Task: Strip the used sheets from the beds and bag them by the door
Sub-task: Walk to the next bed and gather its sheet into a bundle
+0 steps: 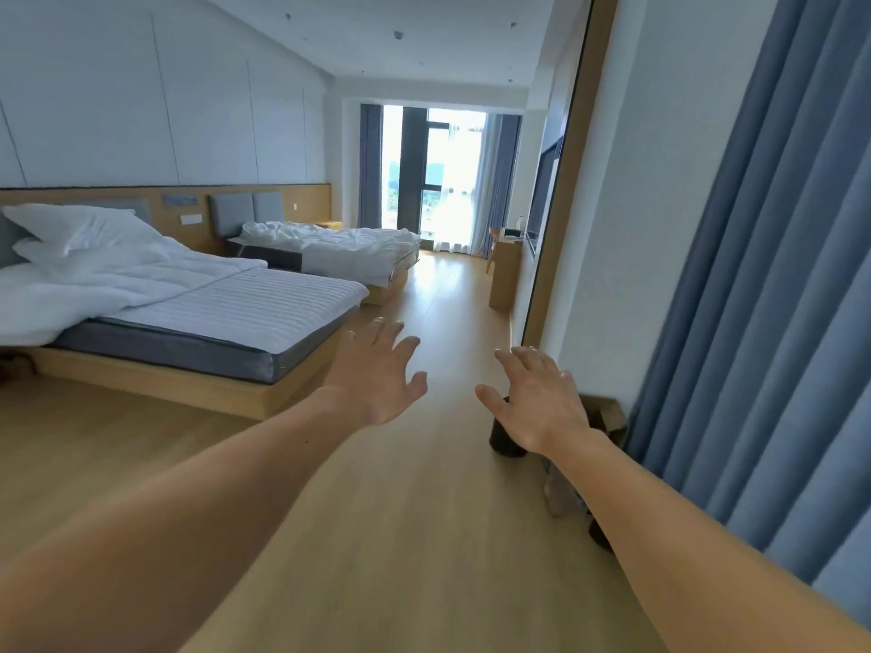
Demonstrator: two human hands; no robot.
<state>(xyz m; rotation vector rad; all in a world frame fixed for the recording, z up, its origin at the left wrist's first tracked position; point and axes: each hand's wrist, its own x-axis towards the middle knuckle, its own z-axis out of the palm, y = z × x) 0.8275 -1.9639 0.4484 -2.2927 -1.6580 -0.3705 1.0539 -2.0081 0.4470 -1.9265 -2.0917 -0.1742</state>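
Two beds stand along the left wall. The near bed (226, 351) has a white striped sheet (245, 308) on a grey mattress, a bunched white duvet (108, 285) and two pillows (80, 228). The far bed (386, 275) carries rumpled white bedding (344, 242). My left hand (377, 374) and my right hand (537, 398) reach forward over the floor with spread fingers, holding nothing, a short way off the near bed's foot corner. No bag is in view.
Wooden floor (424, 534) runs between the beds and the right wall. A blue curtain (763, 322) hangs close on the right. A dark bin (504, 435) and a cardboard box (608, 417) sit at the wall base. A desk (504, 271) and a bright window (452, 181) lie beyond.
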